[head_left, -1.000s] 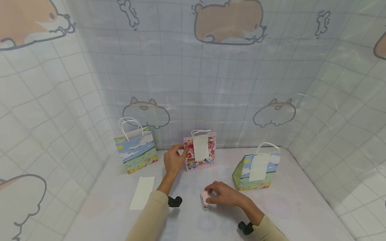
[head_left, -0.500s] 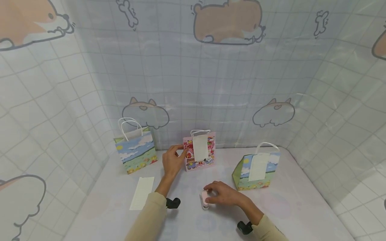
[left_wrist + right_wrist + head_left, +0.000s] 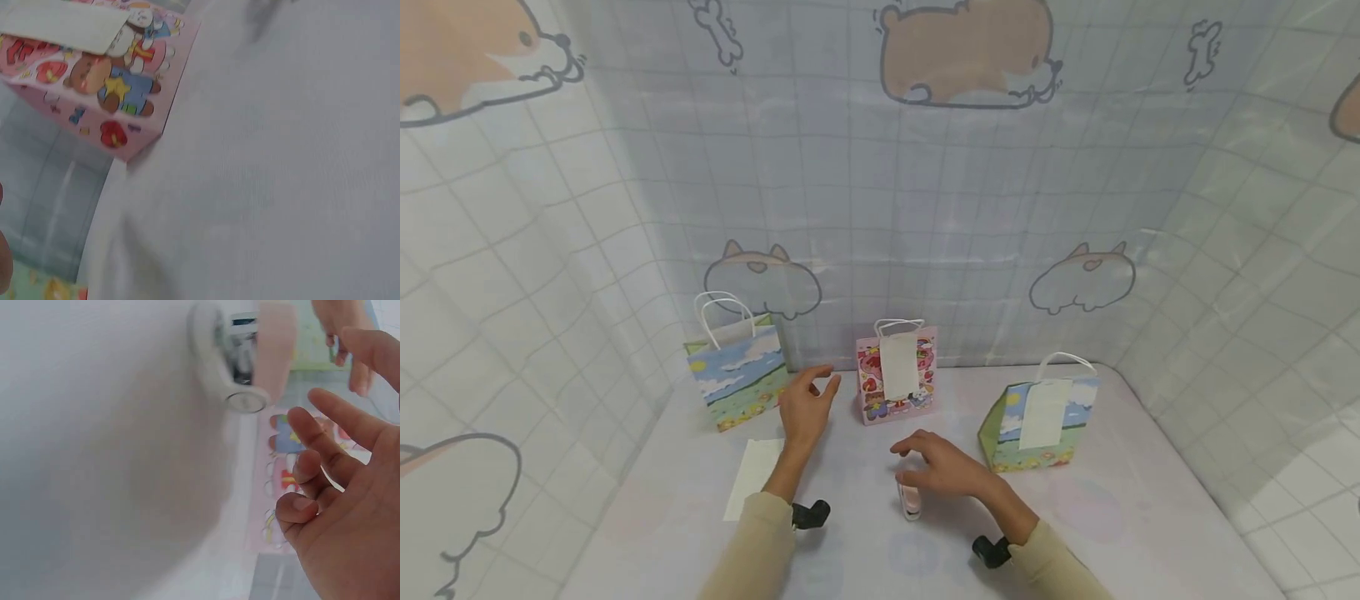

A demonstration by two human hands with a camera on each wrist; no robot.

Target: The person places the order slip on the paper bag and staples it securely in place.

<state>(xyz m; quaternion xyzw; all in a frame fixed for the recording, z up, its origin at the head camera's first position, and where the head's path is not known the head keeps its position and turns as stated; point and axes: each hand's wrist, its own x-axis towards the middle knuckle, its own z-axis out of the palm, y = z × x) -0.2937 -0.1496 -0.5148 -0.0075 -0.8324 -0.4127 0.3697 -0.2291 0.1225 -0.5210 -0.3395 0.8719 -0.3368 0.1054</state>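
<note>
My left hand (image 3: 803,412) hovers over the table between two bags, thumb and index finger apart, holding nothing. To its right stands a pink paper bag (image 3: 874,408) with cartoon animals and a white paper slip (image 3: 898,367) on its front. Above a small pink-and-white stapler (image 3: 911,502) is my right hand (image 3: 946,467). In the right wrist view its fingers (image 3: 340,419) are spread, loosely bent and apart from the stapler (image 3: 275,353). The left wrist view shows the pink bag's lower corner (image 3: 112,87) and only a sliver of the hand at the left edge.
A landscape-print bag (image 3: 737,375) with white handles stands at the back left. Another such bag (image 3: 1006,429), bearing a white slip (image 3: 1045,417), is at the right. One loose white slip (image 3: 751,479) lies flat near the left forearm. Patterned curtain (image 3: 970,250) surrounds the table.
My left hand has let go of the pink bag's edge and moved left. The right hand has lifted off the stapler, shifting slightly up and left. Bags and stapler stay put.
</note>
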